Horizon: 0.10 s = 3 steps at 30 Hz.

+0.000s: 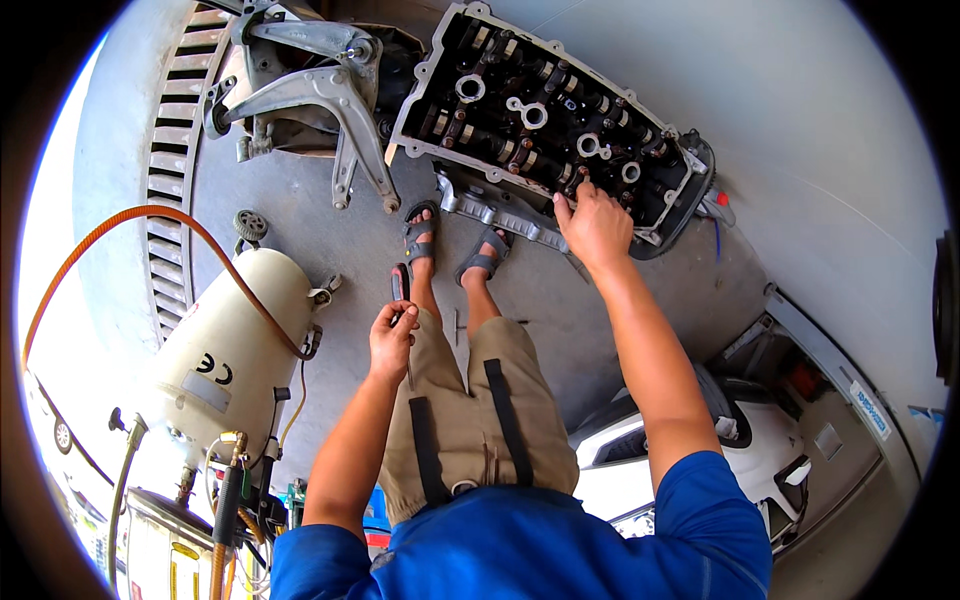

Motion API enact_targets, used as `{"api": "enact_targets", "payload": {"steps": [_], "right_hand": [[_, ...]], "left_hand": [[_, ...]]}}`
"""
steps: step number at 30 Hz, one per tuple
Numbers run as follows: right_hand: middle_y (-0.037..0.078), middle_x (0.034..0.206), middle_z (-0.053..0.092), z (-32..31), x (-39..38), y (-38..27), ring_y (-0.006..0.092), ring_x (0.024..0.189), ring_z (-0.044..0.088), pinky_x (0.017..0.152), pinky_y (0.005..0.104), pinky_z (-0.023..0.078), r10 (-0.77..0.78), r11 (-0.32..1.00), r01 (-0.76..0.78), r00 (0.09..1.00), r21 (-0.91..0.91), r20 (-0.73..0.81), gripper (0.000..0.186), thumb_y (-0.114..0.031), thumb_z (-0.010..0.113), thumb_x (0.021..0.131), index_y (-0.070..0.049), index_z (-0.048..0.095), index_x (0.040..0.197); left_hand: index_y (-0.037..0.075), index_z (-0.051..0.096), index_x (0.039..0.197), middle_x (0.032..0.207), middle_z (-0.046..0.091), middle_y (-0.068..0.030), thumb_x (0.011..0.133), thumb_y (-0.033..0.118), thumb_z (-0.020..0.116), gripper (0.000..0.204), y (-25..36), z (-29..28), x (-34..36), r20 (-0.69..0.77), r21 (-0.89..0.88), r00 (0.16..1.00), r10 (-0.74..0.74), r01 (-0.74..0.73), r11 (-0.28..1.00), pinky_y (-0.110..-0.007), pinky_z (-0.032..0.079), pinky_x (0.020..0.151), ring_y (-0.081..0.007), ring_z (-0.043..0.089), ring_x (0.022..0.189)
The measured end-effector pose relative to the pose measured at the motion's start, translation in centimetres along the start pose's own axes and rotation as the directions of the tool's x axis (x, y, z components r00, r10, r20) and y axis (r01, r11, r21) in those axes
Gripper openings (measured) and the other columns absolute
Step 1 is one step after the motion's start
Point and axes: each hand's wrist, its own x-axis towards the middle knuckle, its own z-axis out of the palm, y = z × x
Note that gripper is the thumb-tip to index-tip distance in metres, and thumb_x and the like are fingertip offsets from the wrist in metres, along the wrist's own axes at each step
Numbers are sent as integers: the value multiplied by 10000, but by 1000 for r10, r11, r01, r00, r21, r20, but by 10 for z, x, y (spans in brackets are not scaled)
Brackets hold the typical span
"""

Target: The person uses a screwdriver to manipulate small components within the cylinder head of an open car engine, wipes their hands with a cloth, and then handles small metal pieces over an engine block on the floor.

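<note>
A cylinder head (545,110) with its camshafts bared and dark with oil lies at the top of the head view, inside a pale metal rim. My right hand (597,228) reaches over its near edge. Thumb and forefinger are apart there, the fingertips at a camshaft (540,165); the other fingers curl, partly hidden. In my left hand (393,335), closed in front of my legs, is a hand tool with a black and red handle (401,282). The handle sticks up out of the fist; its working end is hard to make out.
Grey metal suspension arms (330,95) lie left of the cylinder head. A slotted floor drain (170,180) runs along the left. Below it stands a cream tank (230,340) with an orange hose (190,222). A white vehicle (770,450) is at lower right, beside a wall.
</note>
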Motion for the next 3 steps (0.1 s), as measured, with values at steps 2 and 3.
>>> {"api": "enact_targets", "payload": {"steps": [2,3], "right_hand": [[141,797,677,5,-1,2,337,693,669,622,438,539,-7,1000,8,1000,-29,30,365,-408,623,869,-44,639,877],[139,812,683,9,3,4,341,696,672,627,436,541,10,1000,-8,998,-30,57,392,-435,635,856,-44,641,890]], "left_hand": [[98,601,976,841,563,40,912,171,656,111,5,4,-2,-5,14,1000,9,-8,1000,-214,397,560,-59,536,731],[98,617,993,849,579,46,893,212,689,168,4,4,-2,29,-3,1000,8,-8,1000,-210,397,558,-66,538,727]]}}
